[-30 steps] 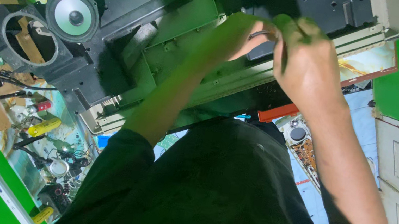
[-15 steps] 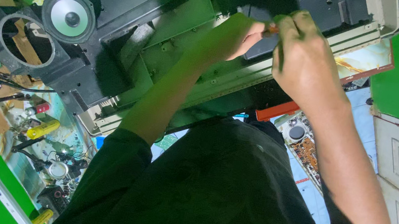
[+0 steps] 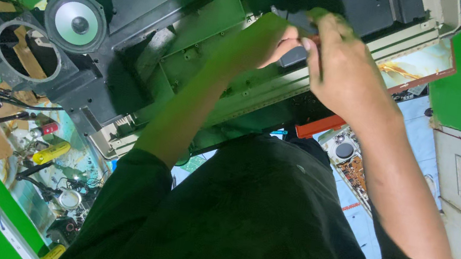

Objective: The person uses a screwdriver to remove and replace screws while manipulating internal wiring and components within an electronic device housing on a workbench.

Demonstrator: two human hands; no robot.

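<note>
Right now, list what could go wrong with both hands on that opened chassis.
The left hand and right hand crowd one dark part; a slip could jab a finger. The loose speaker sits near the left elbow and might get knocked. Cables by the bench edge could snag.

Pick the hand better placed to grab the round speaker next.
Left, probably. The left hand sits on the speaker side and only rests fingertips on the dark part; the right hand is farther off and closed round an orange-handled tool.
</note>
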